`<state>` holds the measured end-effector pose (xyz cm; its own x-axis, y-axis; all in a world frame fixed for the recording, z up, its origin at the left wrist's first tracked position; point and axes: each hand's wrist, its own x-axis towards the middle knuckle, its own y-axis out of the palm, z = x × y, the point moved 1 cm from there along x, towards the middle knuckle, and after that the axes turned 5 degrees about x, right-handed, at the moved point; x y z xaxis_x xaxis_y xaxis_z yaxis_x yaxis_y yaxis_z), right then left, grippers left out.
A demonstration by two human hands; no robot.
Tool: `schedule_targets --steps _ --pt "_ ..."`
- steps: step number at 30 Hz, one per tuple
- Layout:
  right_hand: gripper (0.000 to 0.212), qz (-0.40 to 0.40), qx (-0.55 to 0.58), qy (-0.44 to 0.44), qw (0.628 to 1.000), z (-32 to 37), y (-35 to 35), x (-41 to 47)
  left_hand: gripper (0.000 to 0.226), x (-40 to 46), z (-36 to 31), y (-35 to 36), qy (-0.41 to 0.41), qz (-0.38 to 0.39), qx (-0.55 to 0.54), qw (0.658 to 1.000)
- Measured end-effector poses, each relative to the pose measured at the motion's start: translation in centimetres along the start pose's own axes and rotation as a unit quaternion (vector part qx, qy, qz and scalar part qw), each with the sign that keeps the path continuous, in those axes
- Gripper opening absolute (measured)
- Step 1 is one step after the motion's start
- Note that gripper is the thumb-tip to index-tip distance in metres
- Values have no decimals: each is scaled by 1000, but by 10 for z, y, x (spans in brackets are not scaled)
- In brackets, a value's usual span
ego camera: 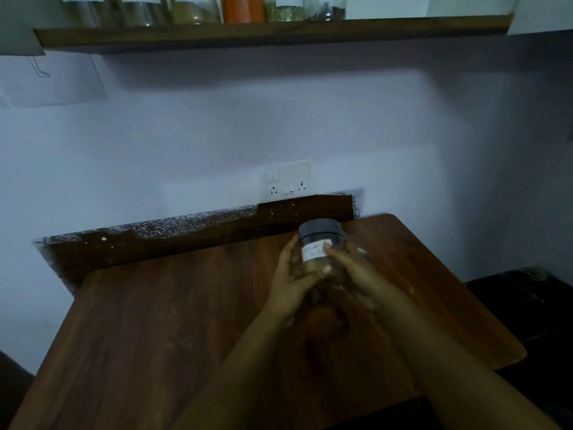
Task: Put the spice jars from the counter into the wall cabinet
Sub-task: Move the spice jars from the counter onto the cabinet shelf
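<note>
Last jar in hand — most of the job looks done.
Left hand [286, 285] and right hand [353, 274] grip the black-lidded spice jar [321, 248] above the surface's [155, 321] far edge — six jars [204, 9] already line the cabinet shelf [263, 32].

A spice jar [321, 249] sits between the left hand [290, 282] and right hand [356, 274], above the counter [155, 321]. Behind it is a wall socket [288, 183]; overhead, a shelf [273, 31] carries a row of jars [242, 9].

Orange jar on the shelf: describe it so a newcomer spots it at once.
Look at the wooden shelf high on the wall above the counter. A row of clear jars stands on it, cut off by the top edge of the view. The orange jar sits mid-row, the only one with bright orange contents.
</note>
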<state>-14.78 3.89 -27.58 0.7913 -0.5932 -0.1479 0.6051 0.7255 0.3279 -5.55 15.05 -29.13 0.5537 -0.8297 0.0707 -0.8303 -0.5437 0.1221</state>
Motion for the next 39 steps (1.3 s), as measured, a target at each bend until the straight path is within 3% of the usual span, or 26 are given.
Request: schedule_targets --steps 2,6,14,23,28,35,39 --pt "77 19 -13 -25 999 0 -2 0 101 1 -5 -2 47 29 52 997" --pt "90 80 8 -52 995 5 -3 -1 119 3 -16 -8 24 152 60 986" --pt "92 76 -43 -77 993 26 3 -1 101 13 -28 -19 92 18 62 994" --pt "95 47 -49 -112 991 35 5 3 103 22 -38 -19 115 10 98 988" --pt "103 38 -68 -135 988 52 7 8 93 35 -53 -17 148 -1 125 981" --pt "99 3 -178 -249 952 143 16 10 83 65 -135 2 273 -33 226 934" --pt "102 1 -211 -327 921 219 17 16 81 95 -196 27 348 -40 228 908"
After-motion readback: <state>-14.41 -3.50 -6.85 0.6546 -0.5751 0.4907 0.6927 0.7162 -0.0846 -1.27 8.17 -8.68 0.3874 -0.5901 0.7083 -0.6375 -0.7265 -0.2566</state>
